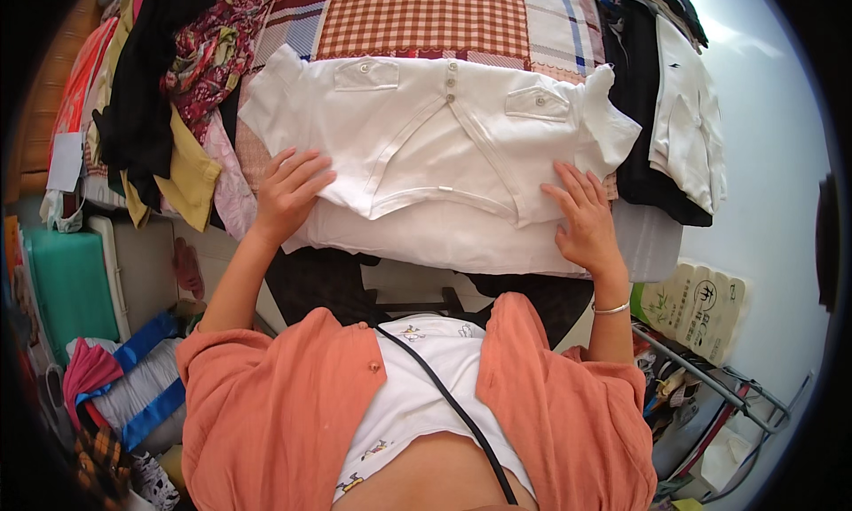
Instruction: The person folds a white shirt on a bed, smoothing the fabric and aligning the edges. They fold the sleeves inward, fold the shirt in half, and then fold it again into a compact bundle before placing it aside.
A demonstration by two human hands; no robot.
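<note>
A white short-sleeved shirt with two buttoned flap pockets and a short button placket lies spread before me, its neck opening towards me. Flat on the shirt's left side rests my left hand, fingers slightly apart and thumb hidden. On the right side, below the sleeve, my right hand touches the fabric with its fingers spread and thumb apart. More white fabric hangs at the near edge below the neckline; whether it belongs to the same shirt I cannot tell. Underneath is a checked patchwork cover.
Piled clothes lie left, including a black garment and yellow one. At right, a folded white garment lies on black clothing. A teal container stands lower left; a wrapped paper pack and metal rail are lower right.
</note>
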